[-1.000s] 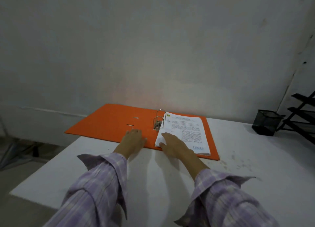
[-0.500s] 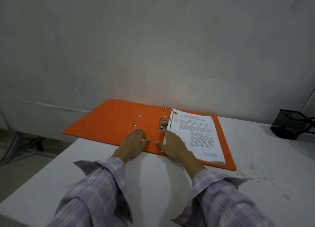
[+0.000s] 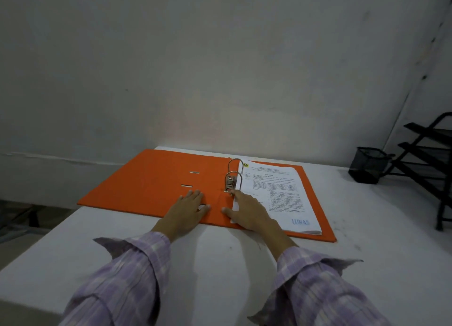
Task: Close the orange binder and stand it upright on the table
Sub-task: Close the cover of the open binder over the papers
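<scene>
The orange binder (image 3: 156,183) lies open and flat on the white table (image 3: 220,272), its left cover hanging past the table's left edge. A stack of printed papers (image 3: 278,193) sits on the metal rings (image 3: 233,176) over the right cover. My left hand (image 3: 188,208) rests flat, fingers spread, on the binder's spine area near its front edge. My right hand (image 3: 247,210) lies flat on the papers' lower left corner, its index finger pointing at the ring lever. Neither hand grips anything.
A black mesh pen cup (image 3: 368,164) stands at the table's back right, beside a black wire tray rack (image 3: 430,164). A grey wall rises right behind the binder. The floor drops off at the left.
Both hands have slid a little farther onto the binder, the right index finger now reaching toward the ring lever. The binder has stayed open and flat.
</scene>
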